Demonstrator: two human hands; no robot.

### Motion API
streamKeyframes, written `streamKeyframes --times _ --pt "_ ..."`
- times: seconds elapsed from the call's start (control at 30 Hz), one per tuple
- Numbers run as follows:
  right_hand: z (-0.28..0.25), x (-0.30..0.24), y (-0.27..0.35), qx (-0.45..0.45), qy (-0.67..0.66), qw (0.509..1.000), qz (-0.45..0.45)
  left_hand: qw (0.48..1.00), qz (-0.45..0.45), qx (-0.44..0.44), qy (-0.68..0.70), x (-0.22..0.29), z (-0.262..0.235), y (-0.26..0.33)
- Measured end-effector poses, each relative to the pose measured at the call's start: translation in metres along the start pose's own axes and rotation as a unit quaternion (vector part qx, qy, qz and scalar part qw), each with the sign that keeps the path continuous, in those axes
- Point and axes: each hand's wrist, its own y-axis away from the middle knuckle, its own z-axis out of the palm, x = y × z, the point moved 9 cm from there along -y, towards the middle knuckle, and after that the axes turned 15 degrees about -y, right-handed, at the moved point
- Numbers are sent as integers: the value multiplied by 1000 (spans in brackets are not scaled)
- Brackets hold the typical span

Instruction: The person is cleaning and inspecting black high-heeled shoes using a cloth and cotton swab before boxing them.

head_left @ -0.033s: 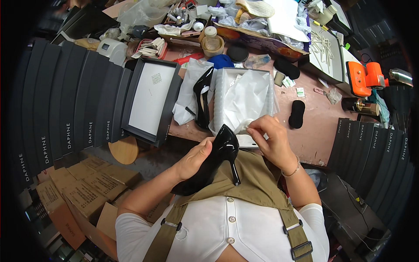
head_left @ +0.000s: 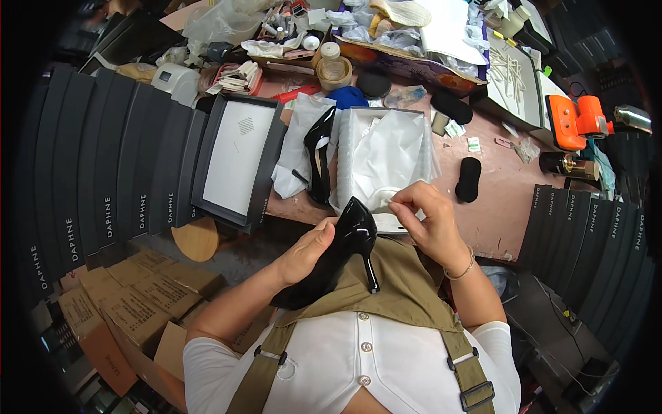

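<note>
My left hand [head_left: 307, 252] grips a glossy black high-heeled shoe [head_left: 345, 255] over my lap, with its thin heel pointing down. My right hand [head_left: 431, 224] is just right of the shoe's back, fingertips pinched on a small white piece [head_left: 394, 200]; I cannot tell exactly what it is. Straight ahead on the pink table [head_left: 503, 207] stands an open shoe box [head_left: 345, 159] lined with white tissue paper [head_left: 389, 155]. The matching black shoe [head_left: 319, 155] lies along the box's left side.
A black box lid with a white inside [head_left: 238, 159] lies left of the box. Stacks of flat black boxes stand at left [head_left: 103, 179] and right [head_left: 593, 228]. Cardboard cartons [head_left: 124, 303] sit lower left, a round wooden stool [head_left: 196, 238] under the table, and an orange tool [head_left: 576, 117] at far right.
</note>
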Motion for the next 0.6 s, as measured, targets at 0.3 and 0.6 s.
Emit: streamKeyframes --times 0.3,0.6 --pt "29 -7 15 -39 -110 993 37 997 -82 -7 17 -14 -2 -1" --pt "67 -32 12 -100 59 988 -103 996 -69 49 -31 -33 -10 2"
